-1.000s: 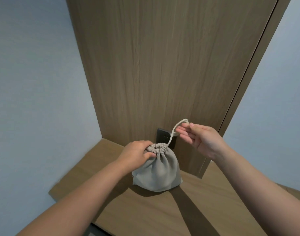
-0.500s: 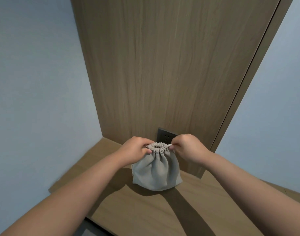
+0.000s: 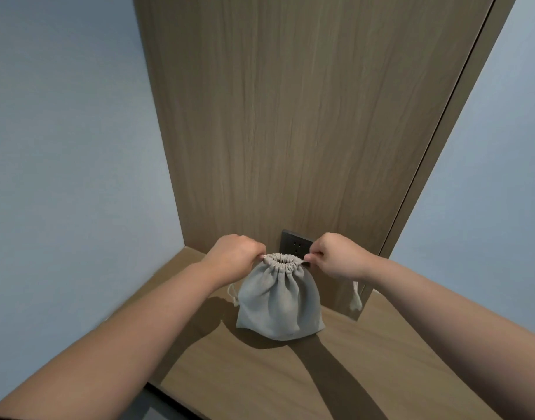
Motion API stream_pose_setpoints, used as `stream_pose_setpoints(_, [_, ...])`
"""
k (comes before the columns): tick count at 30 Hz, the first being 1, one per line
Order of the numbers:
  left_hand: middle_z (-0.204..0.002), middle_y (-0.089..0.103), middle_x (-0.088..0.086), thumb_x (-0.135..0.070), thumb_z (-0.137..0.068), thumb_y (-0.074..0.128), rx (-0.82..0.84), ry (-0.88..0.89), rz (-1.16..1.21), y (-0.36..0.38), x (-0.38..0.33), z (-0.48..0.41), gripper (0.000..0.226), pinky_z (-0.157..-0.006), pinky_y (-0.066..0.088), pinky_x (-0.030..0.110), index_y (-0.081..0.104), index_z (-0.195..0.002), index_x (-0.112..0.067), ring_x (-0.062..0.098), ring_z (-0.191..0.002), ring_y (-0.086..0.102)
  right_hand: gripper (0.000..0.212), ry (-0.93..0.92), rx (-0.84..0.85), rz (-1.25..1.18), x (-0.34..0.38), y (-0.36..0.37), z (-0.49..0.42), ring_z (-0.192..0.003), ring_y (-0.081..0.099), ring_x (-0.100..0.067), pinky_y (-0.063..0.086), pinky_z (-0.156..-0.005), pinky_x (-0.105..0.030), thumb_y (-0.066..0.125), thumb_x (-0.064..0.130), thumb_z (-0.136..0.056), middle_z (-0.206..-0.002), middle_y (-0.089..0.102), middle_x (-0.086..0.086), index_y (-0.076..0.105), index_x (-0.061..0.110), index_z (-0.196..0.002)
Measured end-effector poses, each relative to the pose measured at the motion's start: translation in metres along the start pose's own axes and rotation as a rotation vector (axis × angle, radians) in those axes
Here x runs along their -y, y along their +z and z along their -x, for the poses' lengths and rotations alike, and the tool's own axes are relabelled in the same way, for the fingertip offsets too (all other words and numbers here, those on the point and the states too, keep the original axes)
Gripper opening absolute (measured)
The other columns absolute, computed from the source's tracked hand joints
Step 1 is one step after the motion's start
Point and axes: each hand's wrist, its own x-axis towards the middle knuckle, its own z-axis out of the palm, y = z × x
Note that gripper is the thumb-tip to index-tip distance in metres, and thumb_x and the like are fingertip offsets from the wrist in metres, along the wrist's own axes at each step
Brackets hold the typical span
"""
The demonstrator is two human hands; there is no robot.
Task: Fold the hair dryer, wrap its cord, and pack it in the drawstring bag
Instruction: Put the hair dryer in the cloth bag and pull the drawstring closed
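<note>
Head view: both hands (image 3: 233, 258) (image 3: 339, 258) pinch cinched bag (image 3: 279, 301)

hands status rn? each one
Left hand: closed, pinching the drawstring at the bag mouth's left side.
Right hand: closed, pinching the drawstring at its right side.

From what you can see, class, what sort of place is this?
Probably a bedroom or hotel-room nook: a wooden shelf set between plain walls, a wood panel behind it, and a socket by the bag.

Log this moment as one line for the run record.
bag: upright on shelf, mouth cinched | left hand: pinching cord | right hand: pinching cord
</note>
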Motion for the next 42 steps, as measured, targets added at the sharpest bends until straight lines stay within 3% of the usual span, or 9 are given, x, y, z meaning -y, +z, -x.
stream_pose_setpoints(5, [-0.078, 0.067, 0.001, -0.003, -0.080, 0.052, -0.130, 0.104, 0.018, 0.007, 0.008, 0.007, 0.018, -0.059, 0.035, 0.028, 0.064, -0.085, -0.016, 0.025, -0.074, 0.061, 0.029, -0.119, -0.111, 0.331, -0.006, 0.002, 0.014, -0.067, 0.052, -0.032, 0.035, -0.057, -0.031, 0.044, 0.025, -0.096, -0.063, 0.050, -0.003, 0.062, 0.006, -0.083])
stream_pose_setpoints(15, [-0.076, 0.064, -0.003, -0.013, -0.094, 0.047, -0.134, -0.141, 0.538, 0.017, -0.012, 0.001, 0.025, -0.069, 0.046, 0.033, 0.059, -0.075, -0.023, 0.019, -0.075, 0.059, 0.035, 0.034, -0.095, 0.121, -0.023, 0.008, 0.007, -0.062, 0.050, -0.024, 0.034, -0.054, -0.030, 0.047, 0.029, -0.096, -0.062, 0.054, -0.003, 0.053, 0.015, -0.065])
stream_pose_setpoints(18, [-0.072, 0.060, -0.009, -0.010, -0.094, 0.048, -0.135, -0.144, 0.667, 0.018, -0.014, 0.000, 0.028, -0.070, 0.045, 0.030, 0.059, -0.072, -0.023, 0.013, -0.074, 0.057, 0.024, -0.067, -0.010, 0.027, -0.009, 0.002, -0.001, -0.086, 0.060, -0.021, 0.048, -0.075, -0.033, 0.056, 0.038, -0.090, -0.093, 0.066, -0.002, 0.066, 0.019, -0.101])
stream_pose_setpoints(20, [-0.071, 0.060, -0.012, -0.009, -0.092, 0.051, -0.142, -0.131, 0.740, 0.017, -0.014, 0.001, 0.027, -0.069, 0.044, 0.026, 0.062, -0.072, -0.022, 0.006, -0.071, 0.056, 0.052, -0.123, 0.089, 0.000, 0.005, 0.006, -0.009, -0.100, 0.058, -0.016, 0.049, -0.087, -0.033, 0.066, 0.047, -0.080, -0.110, 0.062, 0.002, 0.056, 0.020, -0.123])
stream_pose_setpoints(27, [-0.093, 0.070, -0.006, -0.024, -0.093, 0.057, -0.097, -0.363, 0.616, 0.057, 0.030, 0.025, 0.014, -0.072, 0.046, 0.025, 0.071, -0.094, -0.020, 0.012, -0.088, 0.063, 0.031, -0.047, 0.150, -0.148, 0.009, 0.038, -0.034, -0.063, 0.046, -0.016, 0.034, -0.058, -0.030, 0.065, 0.036, -0.083, -0.069, 0.049, -0.001, 0.054, 0.008, -0.076])
stream_pose_setpoints(31, [-0.126, 0.059, 0.001, -0.039, -0.098, 0.045, 0.138, -0.698, 1.070, 0.117, 0.048, 0.066, 0.040, -0.078, 0.045, 0.020, 0.051, -0.132, -0.019, 0.014, -0.108, 0.054, 0.037, 0.193, 0.114, -0.494, -0.001, 0.036, -0.036, -0.070, 0.056, -0.017, 0.040, -0.064, -0.032, 0.068, 0.034, -0.078, -0.074, 0.060, -0.008, 0.065, -0.002, -0.085])
stream_pose_setpoints(35, [-0.148, 0.040, 0.008, -0.066, -0.086, 0.041, 0.415, -0.978, 1.635, 0.170, 0.043, 0.088, 0.080, -0.111, 0.030, 0.049, 0.021, -0.150, -0.021, 0.027, -0.134, 0.040, 0.029, 0.362, 0.021, -0.877, 0.005, 0.029, -0.040, -0.092, 0.068, -0.032, 0.053, -0.083, -0.042, 0.065, 0.021, -0.085, -0.100, 0.071, -0.021, 0.067, -0.005, -0.100])
stream_pose_setpoints(39, [-0.156, 0.024, 0.012, -0.067, -0.077, 0.043, 0.288, -0.990, 2.079, 0.183, 0.017, 0.076, 0.092, -0.114, 0.019, 0.051, 0.011, -0.152, -0.023, 0.030, -0.142, 0.026, 0.031, 0.445, -0.073, -1.161, 0.013, 0.014, -0.041, -0.091, 0.066, -0.035, 0.051, -0.088, -0.046, 0.061, 0.014, -0.089, -0.103, 0.067, -0.026, 0.062, -0.010, -0.107])
stream_pose_setpoints(42, [-0.149, 0.040, 0.013, -0.067, -0.070, 0.048, 0.258, -0.909, 2.378, 0.185, -0.007, 0.061, 0.092, -0.114, 0.026, 0.049, 0.030, -0.148, -0.021, 0.032, -0.136, 0.038, 0.026, 0.449, -0.101, -1.299, 0.018, 0.008, -0.042, -0.085, 0.066, -0.029, 0.053, -0.083, -0.040, 0.061, 0.016, -0.088, -0.098, 0.068, -0.020, 0.063, -0.005, -0.102])
